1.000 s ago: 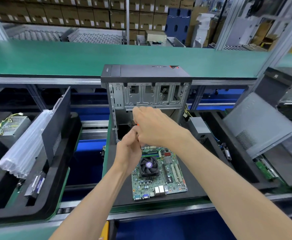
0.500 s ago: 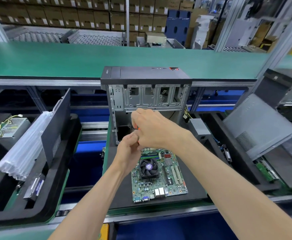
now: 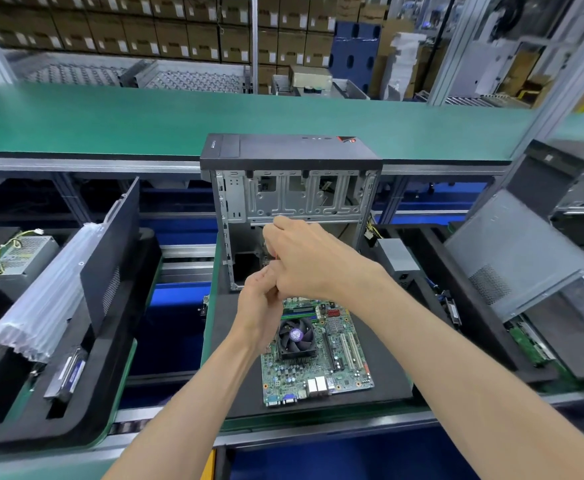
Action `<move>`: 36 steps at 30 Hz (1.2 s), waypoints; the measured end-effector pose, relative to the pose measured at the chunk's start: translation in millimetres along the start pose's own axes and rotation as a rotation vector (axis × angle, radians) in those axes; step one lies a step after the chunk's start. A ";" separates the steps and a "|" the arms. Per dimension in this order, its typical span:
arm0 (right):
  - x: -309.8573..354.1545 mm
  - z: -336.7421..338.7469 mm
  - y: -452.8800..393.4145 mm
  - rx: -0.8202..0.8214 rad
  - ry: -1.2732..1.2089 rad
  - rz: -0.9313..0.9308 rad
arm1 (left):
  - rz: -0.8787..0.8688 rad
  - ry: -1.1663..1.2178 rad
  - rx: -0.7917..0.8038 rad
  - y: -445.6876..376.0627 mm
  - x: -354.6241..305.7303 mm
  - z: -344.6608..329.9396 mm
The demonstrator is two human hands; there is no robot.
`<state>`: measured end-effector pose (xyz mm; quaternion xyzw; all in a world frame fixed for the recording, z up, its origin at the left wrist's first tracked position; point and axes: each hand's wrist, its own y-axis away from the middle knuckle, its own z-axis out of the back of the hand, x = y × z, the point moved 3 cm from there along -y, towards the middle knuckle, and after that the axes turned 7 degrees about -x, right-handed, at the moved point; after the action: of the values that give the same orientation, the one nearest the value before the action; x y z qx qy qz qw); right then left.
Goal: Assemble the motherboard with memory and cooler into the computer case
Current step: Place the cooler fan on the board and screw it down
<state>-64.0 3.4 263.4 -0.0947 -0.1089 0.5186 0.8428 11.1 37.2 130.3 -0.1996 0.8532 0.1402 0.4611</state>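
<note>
The open black computer case (image 3: 290, 152) stands upright on a black foam pallet (image 3: 384, 368), its bare metal inside facing me. In front of it the green motherboard (image 3: 318, 372) lies flat on the foam, with memory sticks at its far edge and a black fan cooler (image 3: 295, 336). Both hands meet above the board's far end, at the case's mouth. My right hand (image 3: 311, 261) is curled over something small with a red-orange bit showing. My left hand (image 3: 259, 306) is curled right under it, fingers touching the right hand. What they hold is mostly hidden.
A black side panel (image 3: 110, 251) leans in the left foam tray beside a bag of clear plastic (image 3: 44, 303) and a power supply (image 3: 24, 254). At the right a grey side panel (image 3: 515, 258) leans over another tray. A green conveyor (image 3: 110, 116) runs behind the case.
Both hands have stayed together at the case's mouth and shifted only slightly. The case and motherboard have not moved.
</note>
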 end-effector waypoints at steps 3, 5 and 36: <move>-1.1 1.1 0.7 0.054 -0.038 -0.006 | 0.049 0.031 0.069 -2.1 2.6 4.6; -0.1 0.9 0.4 0.008 -0.011 -0.081 | 0.035 0.072 0.139 2.4 2.9 5.6; 1.2 6.8 -4.9 0.101 -0.126 0.010 | 0.015 0.031 0.062 -1.4 -2.6 7.0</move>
<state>-61.3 2.6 271.3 -0.0196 -0.1348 0.5328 0.8352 18.2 39.4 128.7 -0.1807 0.8657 0.1139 0.4526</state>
